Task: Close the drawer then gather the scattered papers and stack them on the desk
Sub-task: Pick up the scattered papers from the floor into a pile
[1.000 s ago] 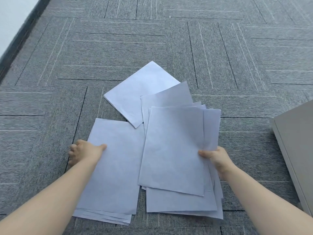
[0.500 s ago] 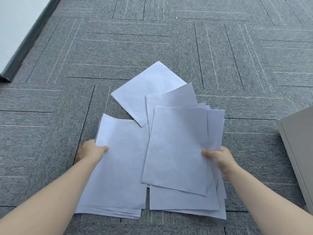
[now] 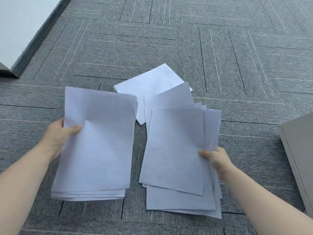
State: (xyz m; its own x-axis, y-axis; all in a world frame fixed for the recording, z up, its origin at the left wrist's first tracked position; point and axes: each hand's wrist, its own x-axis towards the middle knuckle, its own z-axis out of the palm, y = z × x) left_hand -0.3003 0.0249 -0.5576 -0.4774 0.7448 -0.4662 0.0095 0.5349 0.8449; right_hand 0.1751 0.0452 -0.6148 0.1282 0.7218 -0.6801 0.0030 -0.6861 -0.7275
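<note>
White sheets lie scattered on the grey carpet. My left hand (image 3: 59, 134) grips the left edge of a small bundle of sheets (image 3: 100, 150), thumb on top, and the bundle is raised off the floor. My right hand (image 3: 216, 158) pinches the right edge of a loose, fanned pile of papers (image 3: 176, 150). Beyond both, a single sheet (image 3: 152, 83) lies flat on the carpet, partly under another sheet (image 3: 169, 99). No drawer front or desk top shows.
A grey cabinet or desk side (image 3: 299, 150) stands at the right edge. A white wall with a dark skirting (image 3: 35, 39) runs along the upper left, with a dark corner piece (image 3: 6, 72) at its foot. Grey carpet tiles (image 3: 237, 65) stretch ahead.
My left hand has lifted its bundle off the floor and drawn it left, away from the other pile. The right hand still holds the fanned pile's edge.
</note>
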